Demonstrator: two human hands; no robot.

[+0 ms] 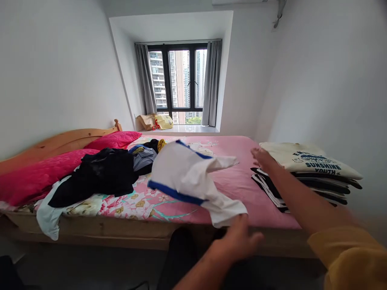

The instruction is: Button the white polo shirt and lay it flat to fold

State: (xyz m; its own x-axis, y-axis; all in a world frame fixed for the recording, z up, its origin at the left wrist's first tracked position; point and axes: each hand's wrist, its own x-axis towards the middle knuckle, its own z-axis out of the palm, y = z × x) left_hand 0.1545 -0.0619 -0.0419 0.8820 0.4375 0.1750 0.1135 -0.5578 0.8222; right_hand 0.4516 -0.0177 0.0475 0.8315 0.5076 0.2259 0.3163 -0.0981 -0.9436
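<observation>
From where I watch, the bed (242, 189) fills the middle of the frame, its pink floral sheet running from the wooden headboard (60, 141) at left to the wall at right, with the window (181, 80) behind at upper centre. Two magenta pillows (39, 173) lie along the left, and just beside them a heap of dark clothes (102, 173) spreads toward the near edge, one pale piece drooping over the side. At centre a white shirt with blue trim (184, 177) lies crumpled, its lower hem at the near edge of the mattress. On the right, a stack of folded shirts (305, 179) sits close to the wall, a cream printed one on top. My right hand (263, 157) reaches to the stack's left corner, fingers spread and flat, gripping nothing that I can see; my left hand (238, 237), blurred at lower centre, is open just below the white shirt's hem, and I cannot tell if it touches the cloth. I judge the shirt could slide off the near edge if tugged by the hem, and a push at the stack's corner could skew its layers. Open sheet lies between shirt and stack.
</observation>
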